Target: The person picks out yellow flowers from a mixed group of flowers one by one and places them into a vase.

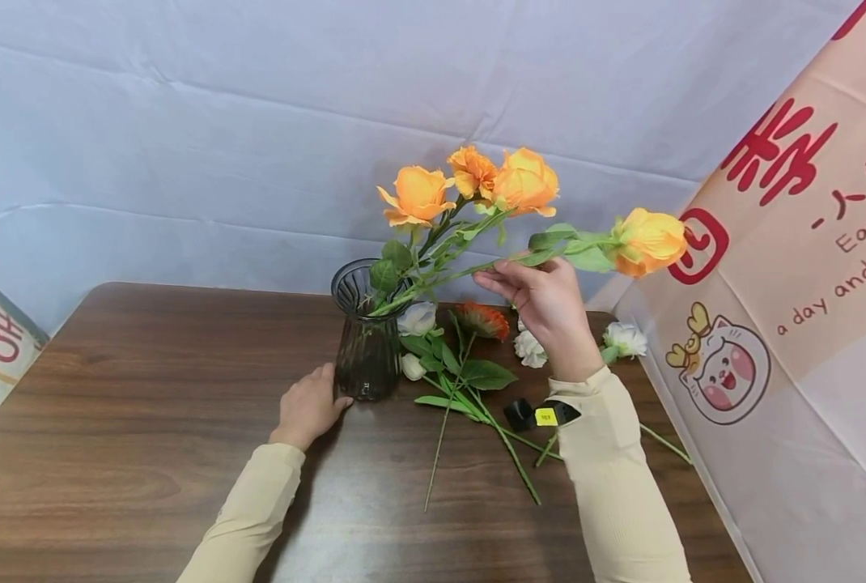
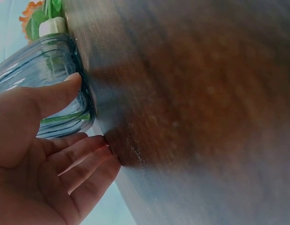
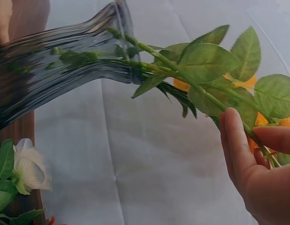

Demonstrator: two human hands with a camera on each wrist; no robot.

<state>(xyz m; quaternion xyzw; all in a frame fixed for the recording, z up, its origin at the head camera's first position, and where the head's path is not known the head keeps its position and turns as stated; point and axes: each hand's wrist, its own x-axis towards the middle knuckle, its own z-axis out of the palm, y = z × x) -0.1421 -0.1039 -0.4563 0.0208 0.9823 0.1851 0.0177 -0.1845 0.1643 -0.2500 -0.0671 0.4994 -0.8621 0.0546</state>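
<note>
My right hand (image 1: pixel 549 300) pinches the stem of a yellow-orange artificial rose (image 1: pixel 647 241) between thumb and fingers. The rose leans far right, its lower stem inside the mouth of a dark ribbed glass vase (image 1: pixel 369 356). Green stems show through the glass in the right wrist view. Two other orange roses (image 1: pixel 417 196) and a smaller ruffled orange flower (image 1: pixel 473 171) rise above the vase. Low at its left side, my left hand (image 1: pixel 309 407) rests with fingers fairly straight. In the left wrist view its thumb (image 2: pixel 60 96) lies against the glass near the base.
Right of the vase, a white rose (image 1: pixel 417 318), a red-orange flower (image 1: pixel 481 321) and leafy stems (image 1: pixel 487 417) lie on the brown wooden table (image 1: pixel 149 421). More white flowers (image 1: pixel 625 338) lie farther right. Pale cloth (image 1: pixel 258 146) hangs behind; a printed panel (image 1: pixel 790 267) borders the right.
</note>
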